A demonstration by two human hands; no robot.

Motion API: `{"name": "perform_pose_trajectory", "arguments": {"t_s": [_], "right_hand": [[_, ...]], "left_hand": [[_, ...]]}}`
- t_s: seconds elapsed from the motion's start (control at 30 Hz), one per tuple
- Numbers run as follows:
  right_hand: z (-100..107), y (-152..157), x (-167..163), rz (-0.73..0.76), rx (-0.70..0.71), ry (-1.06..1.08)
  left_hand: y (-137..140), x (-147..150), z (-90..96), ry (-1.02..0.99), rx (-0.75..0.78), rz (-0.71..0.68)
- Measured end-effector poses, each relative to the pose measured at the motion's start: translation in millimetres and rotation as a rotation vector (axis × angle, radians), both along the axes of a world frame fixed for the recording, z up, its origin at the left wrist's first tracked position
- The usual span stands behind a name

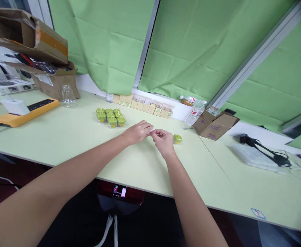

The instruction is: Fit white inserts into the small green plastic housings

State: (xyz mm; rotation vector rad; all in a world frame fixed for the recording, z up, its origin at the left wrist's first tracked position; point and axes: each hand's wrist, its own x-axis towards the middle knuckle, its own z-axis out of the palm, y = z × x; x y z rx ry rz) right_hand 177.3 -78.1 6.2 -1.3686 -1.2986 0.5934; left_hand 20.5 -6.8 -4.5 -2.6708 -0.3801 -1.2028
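My left hand and my right hand meet over the middle of the table. Between their fingertips is a small white piece, mostly covered by the fingers, so its kind does not show. Both hands are closed on it. Just right of my right hand stands a small clear box with a green lid. A cluster of several matching green-lidded boxes stands to the left, beyond my left forearm.
Small tan cartons line the back wall. Plastic bottles lie beside a cardboard box at the back right. An orange power strip and a clear bottle are at left. A phone lies below the table's front edge.
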Motion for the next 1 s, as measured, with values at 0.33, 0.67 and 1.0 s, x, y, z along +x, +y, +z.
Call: {"name": "perform_pose_trajectory", "arguments": {"t_s": [0.33,0.67,1.0], "right_hand": [[-2.0,3.5,2.6,-0.032,0.000,0.085],[0.1,3.0,0.9,0.009,-0.088,0.150],[-0.3,2.3,1.2,0.034,-0.119,0.170]], "left_hand": [[4.7,4.8,-3.7,-0.055,-0.072,-0.043],[8.3,1.5,-5.5,-0.067,-0.101,-0.042],[9.3,0.2,-5.5,-0.033,-0.143,-0.019]]}}
